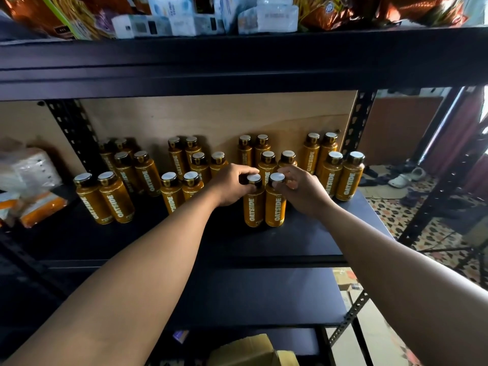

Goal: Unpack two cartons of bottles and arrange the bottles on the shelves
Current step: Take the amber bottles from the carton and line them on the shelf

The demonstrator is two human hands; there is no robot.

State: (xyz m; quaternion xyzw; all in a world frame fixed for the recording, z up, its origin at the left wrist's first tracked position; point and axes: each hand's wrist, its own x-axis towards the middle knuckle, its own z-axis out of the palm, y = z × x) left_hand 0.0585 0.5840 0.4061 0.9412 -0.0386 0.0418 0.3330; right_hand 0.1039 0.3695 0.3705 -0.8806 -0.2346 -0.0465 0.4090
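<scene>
Left hand (pixel 232 184): left bottle (pixel 253 207) is gripped at cap.
Right hand (pixel 302 191): right bottle (pixel 274 207) is gripped at cap.
Advice: both should be kept upright, aligned.

Snack bags (pixel 326 14) and white boxes (pixel 182 25) up top, shoes (pixel 405 177) (pale clogs) on patterned floor (pixel 422 229).

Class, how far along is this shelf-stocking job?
Done: bottles stand in paired rows on the shelf. In hand: left hand and right hand each grip a front bottle by its cap. Left: the rightmost group lacks a third row; a carton sits below.
</scene>
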